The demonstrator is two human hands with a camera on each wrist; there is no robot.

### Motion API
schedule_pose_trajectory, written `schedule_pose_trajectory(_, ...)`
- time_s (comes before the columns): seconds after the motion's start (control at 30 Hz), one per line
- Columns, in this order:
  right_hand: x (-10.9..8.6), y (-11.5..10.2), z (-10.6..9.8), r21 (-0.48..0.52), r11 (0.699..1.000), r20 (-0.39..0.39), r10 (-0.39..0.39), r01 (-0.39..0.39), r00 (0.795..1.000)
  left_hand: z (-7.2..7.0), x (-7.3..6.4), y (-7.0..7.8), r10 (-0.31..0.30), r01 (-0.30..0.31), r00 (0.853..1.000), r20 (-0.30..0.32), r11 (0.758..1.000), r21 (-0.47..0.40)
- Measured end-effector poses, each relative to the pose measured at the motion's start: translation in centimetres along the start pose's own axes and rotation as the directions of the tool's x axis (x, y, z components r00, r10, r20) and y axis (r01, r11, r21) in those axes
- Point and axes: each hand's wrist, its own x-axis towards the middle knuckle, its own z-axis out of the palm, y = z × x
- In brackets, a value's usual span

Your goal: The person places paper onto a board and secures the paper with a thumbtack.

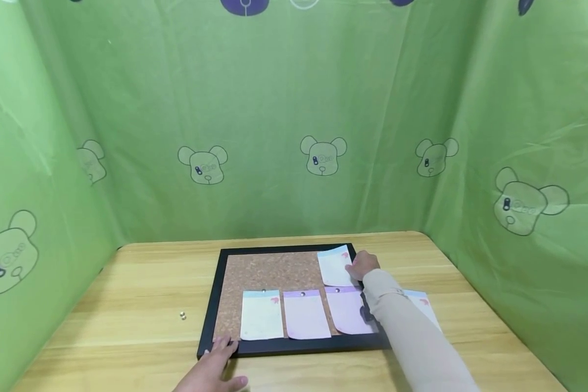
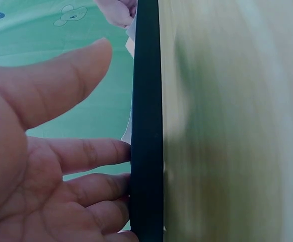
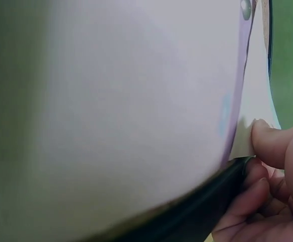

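Observation:
A cork board (image 1: pixel 269 268) with a black frame (image 1: pixel 210 305) lies on the table. My right hand (image 1: pixel 364 265) pinches the right edge of a white note sheet (image 1: pixel 334 268) with a blue top band, over the board's upper right. In the right wrist view the thumb (image 3: pixel 270 143) presses on that sheet while the other fingers curl below, beside the frame. Three sheets line the lower part of the board: a white one (image 1: pixel 262 316), a pink one (image 1: pixel 307 316) and a lilac one (image 1: pixel 350 313), each with a pin near its top. My left hand (image 1: pixel 214 367) rests straight fingertips on the frame's lower left corner.
Two small silvery pins (image 1: pixel 183 315) lie on the table (image 1: pixel 147 305) left of the board. Another white sheet (image 1: pixel 423 309) lies right of the board, partly behind my right sleeve (image 1: pixel 411 332). Green curtains (image 1: pixel 274 109) surround the table at the back and sides.

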Motion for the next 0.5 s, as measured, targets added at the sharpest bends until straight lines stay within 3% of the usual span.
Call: schedule_pose_trajectory(0.5, -0.65, -0.58, -0.77, -0.008, 0.999, 0.07, -0.053, 0.054, 0.996, 0.15, 0.09, -0.05, -0.033, 0.033, 0.999, -0.005, 0.999, 0.008)
